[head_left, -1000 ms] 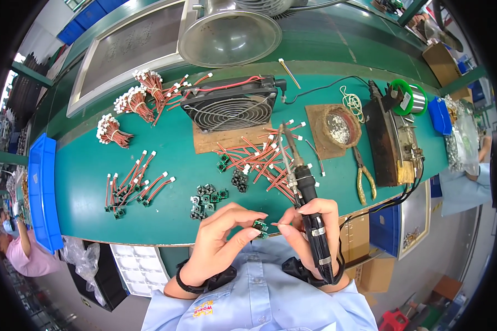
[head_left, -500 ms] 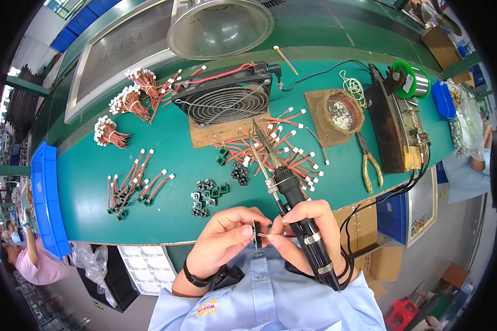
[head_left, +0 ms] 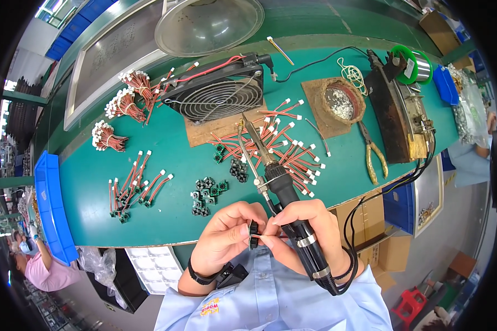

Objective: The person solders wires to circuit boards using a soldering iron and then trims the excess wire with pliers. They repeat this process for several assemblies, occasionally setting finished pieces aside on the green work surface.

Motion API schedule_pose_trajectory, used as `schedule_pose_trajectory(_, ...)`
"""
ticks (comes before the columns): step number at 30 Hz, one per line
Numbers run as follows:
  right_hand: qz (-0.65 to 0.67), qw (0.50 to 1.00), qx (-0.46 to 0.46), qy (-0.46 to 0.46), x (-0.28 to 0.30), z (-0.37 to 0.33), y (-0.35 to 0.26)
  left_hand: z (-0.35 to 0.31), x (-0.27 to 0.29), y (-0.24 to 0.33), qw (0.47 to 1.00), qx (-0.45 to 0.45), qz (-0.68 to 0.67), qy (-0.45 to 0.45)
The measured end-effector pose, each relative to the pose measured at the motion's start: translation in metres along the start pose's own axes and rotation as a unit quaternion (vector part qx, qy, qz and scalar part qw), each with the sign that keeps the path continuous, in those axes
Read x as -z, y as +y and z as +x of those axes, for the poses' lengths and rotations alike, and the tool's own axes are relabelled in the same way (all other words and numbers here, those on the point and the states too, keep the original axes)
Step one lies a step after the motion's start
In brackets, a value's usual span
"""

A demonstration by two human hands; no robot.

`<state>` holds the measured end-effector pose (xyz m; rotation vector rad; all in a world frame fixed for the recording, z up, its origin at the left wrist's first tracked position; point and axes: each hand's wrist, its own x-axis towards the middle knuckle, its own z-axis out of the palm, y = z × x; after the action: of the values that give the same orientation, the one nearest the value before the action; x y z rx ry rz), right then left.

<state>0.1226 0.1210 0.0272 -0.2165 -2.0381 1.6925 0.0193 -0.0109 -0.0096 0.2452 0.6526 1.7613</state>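
My left hand (head_left: 223, 237) is closed, with thumb and fingers pinching a small green-and-black circuit board (head_left: 253, 234) in front of my chest. A soldering iron (head_left: 284, 187) with a thin metal feed tube along its side lies in my right hand (head_left: 320, 234), its tip pointing away toward the fan. The thumb and a finger of that hand also pinch a thin red wire (head_left: 265, 236) against the board. Whether the wire is joined to the board is too small to tell. Beyond my hands lie small black-and-green boards (head_left: 207, 193) and loose red wires with white connectors (head_left: 298, 160).
Behind the wires stands a black fan (head_left: 215, 96). To the right are a pot of metal bits (head_left: 342, 105), pliers (head_left: 376, 160), an iron station (head_left: 389, 121) and a solder spool (head_left: 411, 65). Boards with wires (head_left: 130, 201) and a blue bin (head_left: 55, 209) are on the left.
The whole view has shifted slightly. My hands keep the same grips on the board, wire and soldering iron; the board appears turned a little.
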Motion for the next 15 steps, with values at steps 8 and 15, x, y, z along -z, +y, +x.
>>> schedule_pose_trajectory(8,0.007,1.000,0.010,0.006,0.0006,0.0001,0.0012,-0.0002,0.0020,-0.0018,1.000,0.003,0.012,0.002)
schedule_pose_trajectory(15,0.010,1.000,0.002,0.009,0.0007,-0.0001,0.0021,0.0021,-0.0051,-0.0030,0.998,-0.005,-0.017,0.063)
